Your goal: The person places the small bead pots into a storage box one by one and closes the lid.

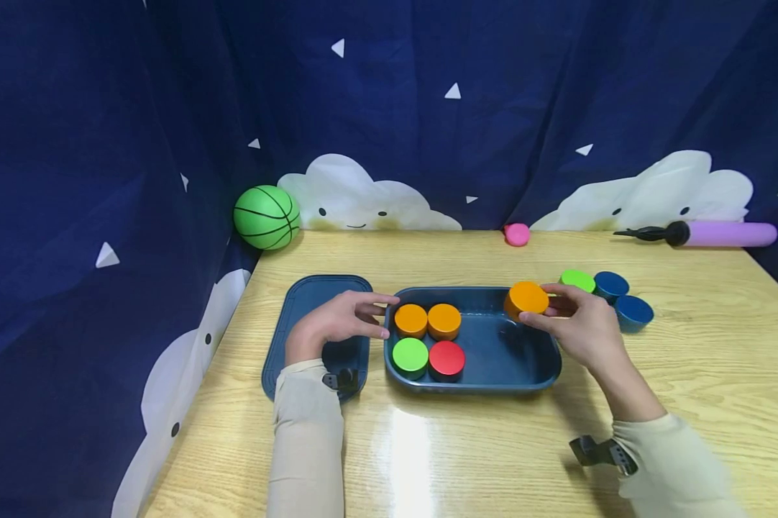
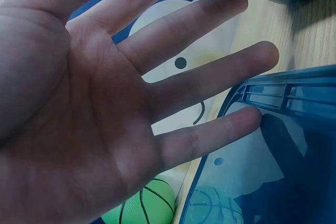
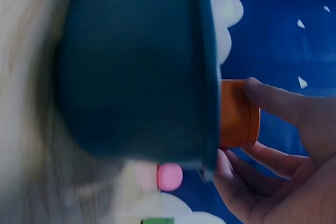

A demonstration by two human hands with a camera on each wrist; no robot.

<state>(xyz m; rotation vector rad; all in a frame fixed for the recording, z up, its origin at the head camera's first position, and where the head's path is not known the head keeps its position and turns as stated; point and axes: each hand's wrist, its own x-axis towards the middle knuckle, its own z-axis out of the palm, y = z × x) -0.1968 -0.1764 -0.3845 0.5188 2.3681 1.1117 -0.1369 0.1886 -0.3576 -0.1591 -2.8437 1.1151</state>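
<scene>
Head view: I have the right grip [image 1: 584,324] pinching an orange cylinder [image 1: 527,298] above the back right of the blue tray [image 1: 492,389]. My left grip [image 1: 340,318], fingers extended, is at the tray's left rim; inside stand two more orange cylinders [image 1: 444,319], a green cylinder [image 1: 410,354] and a red cylinder [image 1: 446,357]. Two dark blue cylinders [image 1: 634,312] stand on the desk [image 1: 499,450] to the right.

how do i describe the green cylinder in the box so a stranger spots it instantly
On the wooden table, find the open dark blue box near the middle. In its left half, look at the row nearer the viewer: the green cylinder stands at the left, with the red cylinder to its right. It is the only green one inside the box.
</scene>
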